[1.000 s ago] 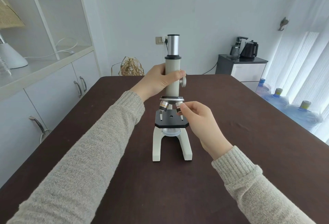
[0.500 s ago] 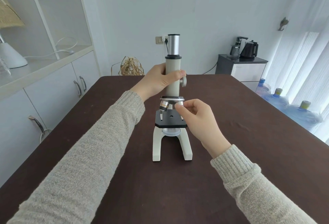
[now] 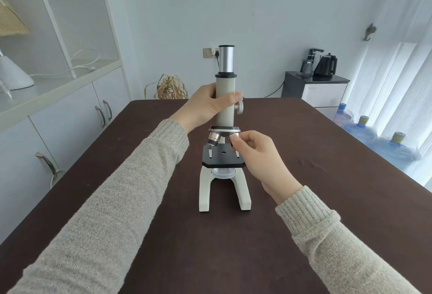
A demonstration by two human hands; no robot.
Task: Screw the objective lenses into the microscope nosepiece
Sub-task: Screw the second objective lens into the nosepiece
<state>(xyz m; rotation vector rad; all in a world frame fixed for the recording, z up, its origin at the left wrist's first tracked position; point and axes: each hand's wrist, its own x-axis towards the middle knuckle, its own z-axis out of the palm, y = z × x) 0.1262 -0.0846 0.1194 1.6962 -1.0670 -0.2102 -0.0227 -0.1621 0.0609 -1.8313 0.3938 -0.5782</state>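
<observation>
A white microscope (image 3: 225, 111) stands upright in the middle of the dark brown table (image 3: 327, 177). My left hand (image 3: 209, 105) grips its pale body tube just above the nosepiece (image 3: 224, 129). One silver objective lens (image 3: 214, 140) hangs from the left side of the nosepiece, over the black stage (image 3: 223, 158). My right hand (image 3: 256, 153) pinches a second objective lens (image 3: 233, 138) on the right side of the nosepiece between thumb and forefinger; the fingers hide most of that lens.
White cabinets (image 3: 70, 111) run along the left edge of the table. Blue water bottles (image 3: 383, 146) stand on the floor at the right. A dark side cabinet (image 3: 315, 90) with a kettle is behind the table.
My right hand's fingers have shifted around the right objective lens, thumb and forefinger moving to its front. The left hand and the microscope have stayed put.
</observation>
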